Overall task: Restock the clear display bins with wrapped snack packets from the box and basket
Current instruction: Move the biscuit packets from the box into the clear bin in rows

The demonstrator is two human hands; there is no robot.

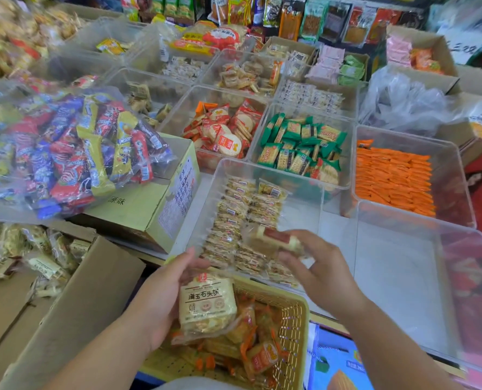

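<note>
My left hand (161, 299) holds a stack of cream snack packets (207, 305) over the yellow basket (296, 327), which contains orange-wrapped packets. My right hand (315, 268) pinches a single blurred packet (276, 239) with a red band above the near edge of a clear bin (301, 220). That bin has rows of matching cream packets (242, 220) along its left side; its right side is bare. A cardboard box (74, 299) at my left holds more pale packets (37, 257).
An empty clear bin (403, 277) stands to the right. Behind are bins of orange packets (394, 178), green packets (299, 147) and red round crackers (225, 130). A big bag of mixed sweets (65, 153) lies on a green carton (161, 204) at left.
</note>
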